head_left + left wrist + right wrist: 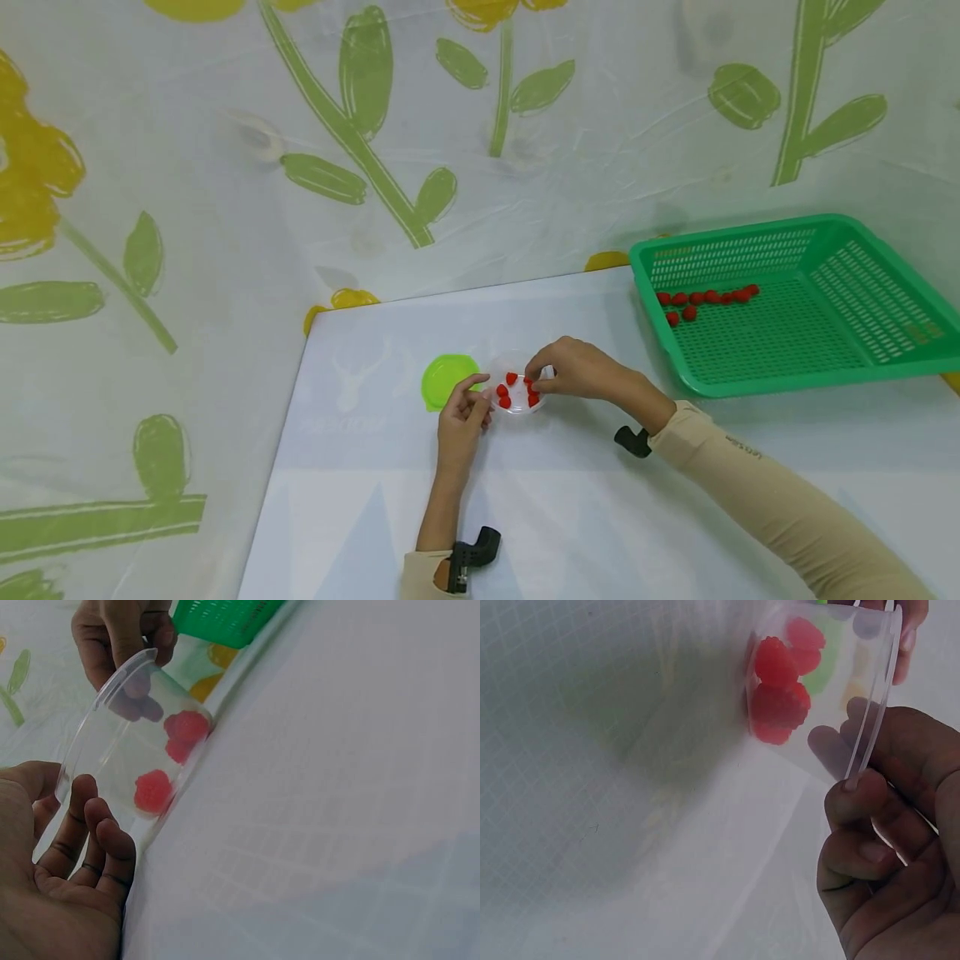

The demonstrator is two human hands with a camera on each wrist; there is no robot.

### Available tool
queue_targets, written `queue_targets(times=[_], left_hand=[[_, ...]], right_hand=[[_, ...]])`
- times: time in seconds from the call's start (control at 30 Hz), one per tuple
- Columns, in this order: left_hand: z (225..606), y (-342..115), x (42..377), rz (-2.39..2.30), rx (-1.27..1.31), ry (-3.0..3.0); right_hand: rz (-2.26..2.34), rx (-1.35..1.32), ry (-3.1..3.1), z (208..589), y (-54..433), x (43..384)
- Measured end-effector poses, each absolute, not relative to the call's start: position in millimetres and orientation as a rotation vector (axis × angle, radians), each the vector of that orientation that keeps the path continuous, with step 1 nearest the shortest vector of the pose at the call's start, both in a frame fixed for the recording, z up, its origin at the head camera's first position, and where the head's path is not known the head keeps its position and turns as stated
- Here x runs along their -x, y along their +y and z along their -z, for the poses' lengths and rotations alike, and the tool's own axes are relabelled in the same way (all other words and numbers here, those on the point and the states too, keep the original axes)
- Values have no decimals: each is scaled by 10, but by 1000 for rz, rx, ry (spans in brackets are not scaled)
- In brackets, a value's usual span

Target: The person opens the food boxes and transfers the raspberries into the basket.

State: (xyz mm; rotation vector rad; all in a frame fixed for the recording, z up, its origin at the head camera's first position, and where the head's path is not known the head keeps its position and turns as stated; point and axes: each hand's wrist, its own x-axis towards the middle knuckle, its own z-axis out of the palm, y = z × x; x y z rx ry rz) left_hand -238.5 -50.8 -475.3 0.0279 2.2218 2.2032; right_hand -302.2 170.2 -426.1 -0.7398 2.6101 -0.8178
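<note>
Between both hands stands a clear plastic cup on the white table, with several red raspberries at its bottom. My left hand holds the near left rim between thumb and forefinger, its other fingers loosely bent beside the wall. From the right, my right hand reaches over the opposite rim. Its thumb and a fingertip dip inside, showing through the clear wall, with no berry visible between them; other fingers bend outside the rim. Beside the cup on the left lies a lime-green round dish.
A green slotted basket stands at the back right, with several raspberries along its left side. Flower-patterned sheeting rises behind the table and at its left. Black wrist mounts sit on both arms.
</note>
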Motion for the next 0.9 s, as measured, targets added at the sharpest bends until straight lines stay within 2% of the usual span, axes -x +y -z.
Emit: queue_targets(times=[0.3,0.53,0.77,0.9], left_hand=[[4757,-514,2391,-2189,-58,2228],[5056,-551,2486,-2213,-84,2236],[5003,-543,2489,-2186,-46,2239],[4848,-523,2422,-2175,-34,2220]], right_hand=[[728,677,2656,4236,1617,3007],[621,583,2722,4220,1510,2996],[552,585,2756,4224,1465,2990],[581,554,2770,4247,1469,2969]])
